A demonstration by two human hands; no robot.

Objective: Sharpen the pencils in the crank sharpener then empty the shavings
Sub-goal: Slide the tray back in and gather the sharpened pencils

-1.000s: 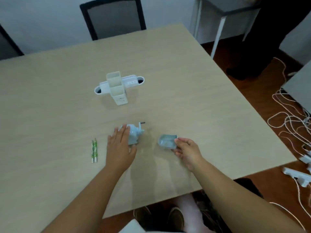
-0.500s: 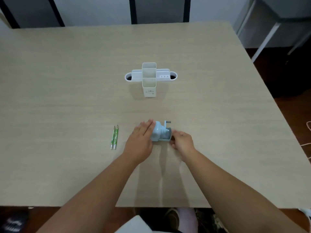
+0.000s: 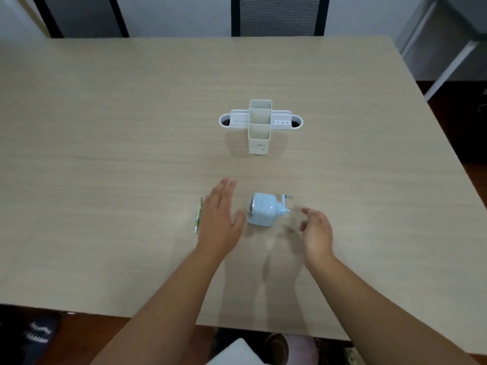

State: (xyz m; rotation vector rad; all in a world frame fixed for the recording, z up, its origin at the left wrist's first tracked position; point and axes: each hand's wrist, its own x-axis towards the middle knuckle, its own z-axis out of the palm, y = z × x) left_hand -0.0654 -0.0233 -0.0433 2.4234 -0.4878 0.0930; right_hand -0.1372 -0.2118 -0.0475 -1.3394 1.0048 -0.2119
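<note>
Wide light-wood bench (image 3: pixel 105 154) fills most of the view, two dark chairs (image 3: pixel 276 15) at its far edge. White desk organizer (image 3: pixel 260 125) stands upright past mid-bench, tall beige centre compartments with low white wings to either side, nothing visible inside. Left hand (image 3: pixel 218 219) hovers flat with fingers spread and straight, holding nothing, thumb close to the sharpener's left face but contact unclear. Right hand (image 3: pixel 315 230) is loosely cupped, fingers half-curled and blurred, empty, just right of the sharpener and apart from it. Pale blue crank sharpener (image 3: pixel 264 209) sits on the bench between the two hands, crank handle pointing right, metal pencil-hole face to the left. Green pencils (image 3: pixel 198 217) lie on the bench just left of the left hand, partly hidden by it; tips point away.
</note>
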